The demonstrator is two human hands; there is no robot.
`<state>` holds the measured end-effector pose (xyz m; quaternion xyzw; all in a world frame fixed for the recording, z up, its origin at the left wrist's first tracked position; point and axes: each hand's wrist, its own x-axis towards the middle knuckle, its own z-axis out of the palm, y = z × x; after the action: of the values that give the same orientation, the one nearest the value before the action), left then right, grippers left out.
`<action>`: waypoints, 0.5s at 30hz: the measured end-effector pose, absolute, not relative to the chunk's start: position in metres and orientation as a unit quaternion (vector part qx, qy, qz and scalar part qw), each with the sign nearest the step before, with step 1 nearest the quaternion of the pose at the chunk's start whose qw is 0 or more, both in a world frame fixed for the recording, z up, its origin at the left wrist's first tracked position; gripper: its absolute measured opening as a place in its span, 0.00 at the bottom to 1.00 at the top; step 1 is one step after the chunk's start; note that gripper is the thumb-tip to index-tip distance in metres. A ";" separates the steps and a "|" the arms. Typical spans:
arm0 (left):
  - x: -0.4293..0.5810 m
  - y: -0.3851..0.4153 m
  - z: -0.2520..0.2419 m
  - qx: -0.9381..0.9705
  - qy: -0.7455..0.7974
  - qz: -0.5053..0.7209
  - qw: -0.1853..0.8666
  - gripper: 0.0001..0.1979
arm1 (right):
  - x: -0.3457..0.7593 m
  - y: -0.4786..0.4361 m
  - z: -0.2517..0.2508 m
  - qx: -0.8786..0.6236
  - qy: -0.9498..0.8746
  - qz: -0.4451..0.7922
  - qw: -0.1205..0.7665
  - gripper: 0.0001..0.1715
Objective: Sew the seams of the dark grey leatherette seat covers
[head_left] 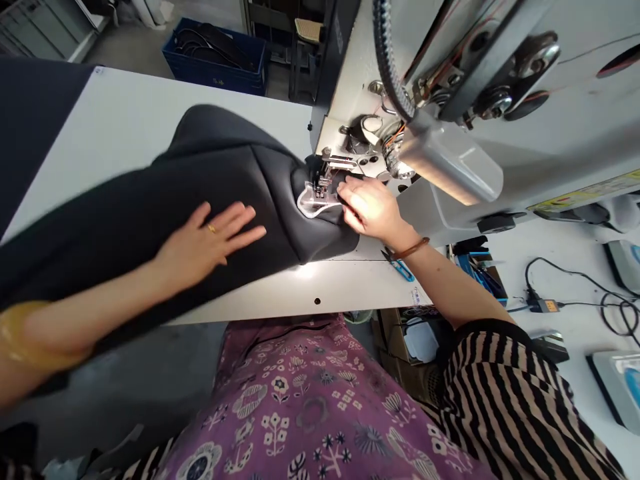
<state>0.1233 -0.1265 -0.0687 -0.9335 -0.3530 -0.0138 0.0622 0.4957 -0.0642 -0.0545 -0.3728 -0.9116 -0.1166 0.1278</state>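
Black cover [165,200] is lying along the table [125,113], its long axis running from 9 o'clock to the presser foot [320,190] at 3 o'clock. Left hand [210,243] is pressing flat, fingers spread and released. Right hand [370,210] is bending its fingers onto the cover beside the foot, grip unclear.

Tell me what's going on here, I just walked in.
A person is working at a sewing machine. Their left hand lies spread flat on a dark cloth that covers much of the white table. Their right hand rests on the cloth right beside the machine's foot. Blue-handled scissors lie near the table's edge.
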 end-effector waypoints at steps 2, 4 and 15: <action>0.115 -0.072 -0.063 -0.928 -0.364 -0.057 0.054 0.27 | 0.483 -0.078 -0.045 -0.385 -0.908 -0.134 0.094 0.24; 0.117 -0.018 -0.056 -0.926 -0.362 -0.098 0.048 0.29 | 0.463 -0.091 -0.031 -0.411 -0.898 -0.150 0.046 0.22; 0.208 -0.021 -0.040 -0.950 -0.268 -0.133 0.091 0.16 | 0.411 -0.095 0.001 -0.359 -0.933 -0.013 0.018 0.27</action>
<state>0.2082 -0.0209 -0.0397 -0.9498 -0.2684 -0.1327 0.0910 0.4106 -0.0946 0.0009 -0.3587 -0.9332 -0.0132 0.0182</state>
